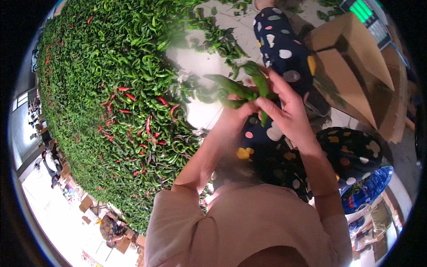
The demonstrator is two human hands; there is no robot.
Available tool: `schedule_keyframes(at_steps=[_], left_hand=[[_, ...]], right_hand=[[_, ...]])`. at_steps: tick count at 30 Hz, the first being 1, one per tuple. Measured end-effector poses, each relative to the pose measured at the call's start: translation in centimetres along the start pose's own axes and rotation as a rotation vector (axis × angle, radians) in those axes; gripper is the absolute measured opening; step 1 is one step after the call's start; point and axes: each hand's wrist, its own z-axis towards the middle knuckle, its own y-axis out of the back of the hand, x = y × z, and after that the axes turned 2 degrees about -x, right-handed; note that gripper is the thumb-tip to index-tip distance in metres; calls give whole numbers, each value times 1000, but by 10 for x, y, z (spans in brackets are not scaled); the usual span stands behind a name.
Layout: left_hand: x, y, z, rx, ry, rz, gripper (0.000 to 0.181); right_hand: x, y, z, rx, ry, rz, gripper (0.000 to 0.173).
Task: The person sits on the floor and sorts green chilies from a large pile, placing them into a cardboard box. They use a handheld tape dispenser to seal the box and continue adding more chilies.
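Observation:
In front of my body, my left hand (241, 109) holds a few green chili peppers (233, 86) whose tips point to the upper left. Touching it, my right hand (286, 104) grips another green pepper (258, 78) near its stem end. My thumbs meet where the stems come together. Part of the left fingers is hidden behind the peppers. To the left spreads a huge heap of green peppers (110, 60) with scattered red chili peppers (148, 124) on top. Loose green peppers (213, 36) lie on the pale tiled floor (206, 63).
An open cardboard box (353, 66) stands right of my knee, beside a device with a glowing green display (362, 11). A blue bag (373, 190) with greenery inside lies at lower right. Another person (111, 228) is near cardboard boxes (123, 244) at lower left.

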Motion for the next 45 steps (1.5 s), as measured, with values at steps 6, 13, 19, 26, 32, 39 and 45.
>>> schedule_keyframes(at_steps=[6, 13, 19, 26, 32, 39, 45], left_hand=[[1, -24, -10, 316, -8, -86, 28], [-7, -49, -22, 339, -32, 91, 31], [2, -60, -33, 292, 23, 438, 29], [9, -65, -42, 239, -52, 391, 42], [12, -75, -49, 176, -120, 388, 64], [19, -68, -49, 192, -431, 1437, 57], [33, -72, -59, 286, -663, 1339, 47]], right_hand=[[53, 81, -22, -486, 198, -224, 19], [94, 153, -36, -543, 595, -308, 38], [18, 54, -58, 110, 109, 33, 51], [14, 60, -64, -28, 55, 577, 35], [7, 69, -80, 16, 16, 644, 40], [7, 52, -101, -73, 99, -102, 47], [8, 60, -104, -228, -25, -3, 32]])
